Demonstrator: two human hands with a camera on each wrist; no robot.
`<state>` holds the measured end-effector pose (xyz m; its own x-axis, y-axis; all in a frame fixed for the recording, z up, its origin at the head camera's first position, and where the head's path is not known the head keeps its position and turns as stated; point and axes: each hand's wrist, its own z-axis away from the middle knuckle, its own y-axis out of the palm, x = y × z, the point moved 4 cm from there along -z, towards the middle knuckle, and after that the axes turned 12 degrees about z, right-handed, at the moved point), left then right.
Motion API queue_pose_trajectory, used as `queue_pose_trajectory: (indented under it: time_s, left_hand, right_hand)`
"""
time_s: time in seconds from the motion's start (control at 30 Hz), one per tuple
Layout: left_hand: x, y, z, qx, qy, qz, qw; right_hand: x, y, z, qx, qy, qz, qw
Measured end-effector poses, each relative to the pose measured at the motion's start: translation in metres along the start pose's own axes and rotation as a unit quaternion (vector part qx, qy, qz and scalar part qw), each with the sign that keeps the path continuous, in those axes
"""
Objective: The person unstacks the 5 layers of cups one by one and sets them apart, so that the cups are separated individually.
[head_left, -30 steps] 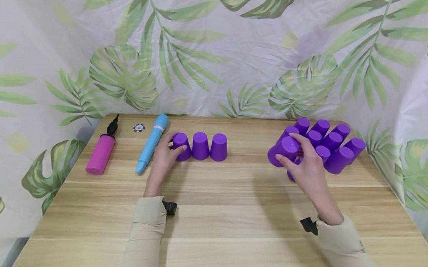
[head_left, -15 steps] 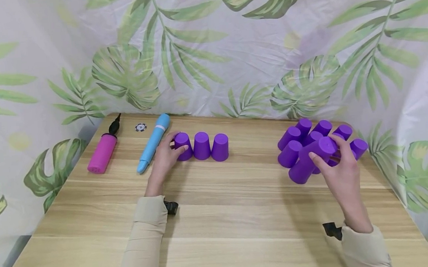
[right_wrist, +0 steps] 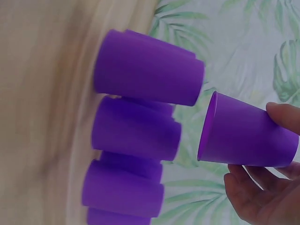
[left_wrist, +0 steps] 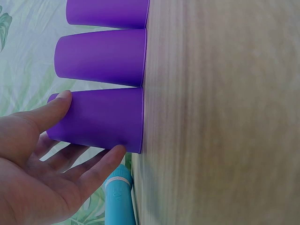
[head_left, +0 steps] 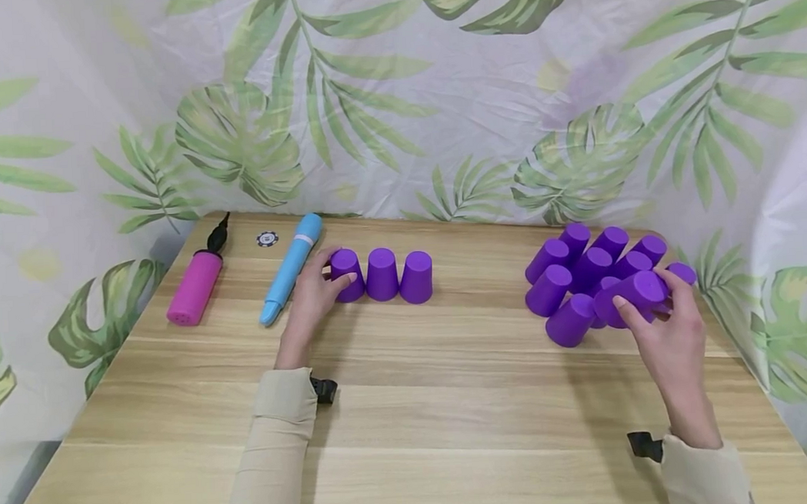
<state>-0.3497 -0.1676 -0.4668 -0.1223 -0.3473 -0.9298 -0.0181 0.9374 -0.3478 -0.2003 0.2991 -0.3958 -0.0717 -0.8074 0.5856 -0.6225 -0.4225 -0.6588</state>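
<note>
My left hand grips the leftmost of three upside-down purple cups, thumb on one side and fingers on the other. That plastic cup stands on the table. Beside it, the middle cup and the right cup complete a close row. At the right, my right hand holds another purple cup by its base end, mouth downward and tilted. This cup is raised off the table, over a cluster of several inverted purple cups. It hides part of the cluster in the head view.
Left of the row lies a light-blue stick-shaped thing. Farther left is a pink hand pump with a black nozzle, and a poker chip lies near the back edge. A leaf-print cloth hangs behind the wooden table.
My right hand has moved rightward over the cluster with a cup in it. A cup at the cluster's front, overlapped by the held one before, now shows standing alone. My left hand stays put.
</note>
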Motion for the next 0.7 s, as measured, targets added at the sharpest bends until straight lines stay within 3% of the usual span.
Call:
queue_pose_trajectory:
  time_s: [0.47,0.7]
  left_hand:
    - [-0.001,0.000,0.000,-0.001,-0.002,-0.003,1.0000]
    - [0.000,0.000,-0.001,0.002,0.003,-0.006,1.0000]
  right_hand:
    - [-0.024,-0.001,0.003,-0.021,0.055,0.002,0.998]
    - [-0.041,0.007,0.002,0.004,0.068,0.033,0.997]
